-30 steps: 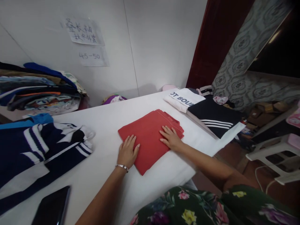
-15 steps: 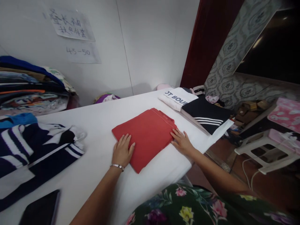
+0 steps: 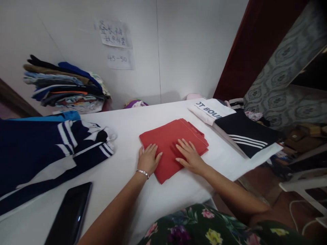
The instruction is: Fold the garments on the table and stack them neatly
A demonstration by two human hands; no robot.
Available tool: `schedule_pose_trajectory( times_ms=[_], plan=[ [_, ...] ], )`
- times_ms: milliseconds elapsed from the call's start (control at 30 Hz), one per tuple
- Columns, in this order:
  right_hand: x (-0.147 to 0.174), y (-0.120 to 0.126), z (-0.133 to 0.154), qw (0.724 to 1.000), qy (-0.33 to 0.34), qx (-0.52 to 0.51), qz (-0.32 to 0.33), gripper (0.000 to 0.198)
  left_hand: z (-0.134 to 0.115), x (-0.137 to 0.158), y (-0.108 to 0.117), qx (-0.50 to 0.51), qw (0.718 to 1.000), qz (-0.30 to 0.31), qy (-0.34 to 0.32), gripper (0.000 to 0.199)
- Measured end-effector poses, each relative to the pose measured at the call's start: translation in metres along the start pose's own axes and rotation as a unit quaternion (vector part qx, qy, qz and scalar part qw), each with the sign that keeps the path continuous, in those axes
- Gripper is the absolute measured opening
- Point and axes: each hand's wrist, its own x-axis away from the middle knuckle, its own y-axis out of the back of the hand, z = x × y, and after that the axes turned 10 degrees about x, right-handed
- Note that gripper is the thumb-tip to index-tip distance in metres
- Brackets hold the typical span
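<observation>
A folded red garment (image 3: 173, 136) lies flat on the white table (image 3: 122, 132) in front of me; its exact kind does not show. My left hand (image 3: 149, 159), with a bracelet at the wrist, rests with fingers apart on the garment's near left edge. Over its right half is my right hand (image 3: 191, 157), fingers spread and palm down, on or just above the cloth. Neither hand grips anything.
Navy-and-white striped clothing (image 3: 51, 149) and a dark phone (image 3: 70, 212) lie on the left. Behind them rises a stack of folded clothes (image 3: 68, 85). Folded white (image 3: 214, 108) and black striped (image 3: 245, 131) garments occupy the right side. A white stool (image 3: 304, 187) stands beyond the table edge.
My right hand has moved from the garment's right edge inward over its surface. My left hand stays at the left edge. The view has turned left, showing more of the clothes stack and phone.
</observation>
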Motion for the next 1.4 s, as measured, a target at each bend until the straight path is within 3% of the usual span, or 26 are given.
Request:
schedule_pose_trajectory(
  times_ms=[167,300,467,733,867,1000,1100,1400],
  plan=[
    [-0.048,0.003,0.019,0.998,0.046,-0.003,0.042,0.066,-0.004,0.000,0.001,0.000,1.000,0.005,0.006,0.043],
    [-0.070,-0.019,0.021,0.995,0.051,-0.003,0.086,0.068,-0.003,0.000,0.004,0.028,0.999,0.003,0.018,0.039],
    [-0.069,-0.046,0.017,0.995,0.049,0.013,0.089,0.067,0.002,0.000,0.003,0.063,0.997,-0.007,0.036,0.039],
    [-0.076,-0.031,0.016,0.993,0.032,-0.032,0.113,0.068,0.010,-0.001,-0.003,0.120,0.991,-0.047,0.024,0.036],
    [-0.077,-0.039,0.020,0.995,0.044,0.007,0.091,0.066,0.019,-0.003,-0.002,0.183,0.980,-0.075,0.023,0.034],
    [-0.072,-0.050,0.023,0.996,0.049,0.032,0.074,0.065,0.036,-0.017,0.006,0.212,0.964,-0.111,0.120,0.035],
    [-0.071,-0.052,0.022,0.996,0.050,0.031,0.066,0.065,0.053,-0.036,0.016,0.212,0.950,-0.105,0.203,0.038],
    [-0.070,-0.051,0.022,0.997,0.050,0.018,0.064,0.065,0.085,-0.094,0.021,0.181,0.938,-0.027,0.294,0.046]
  ],
)
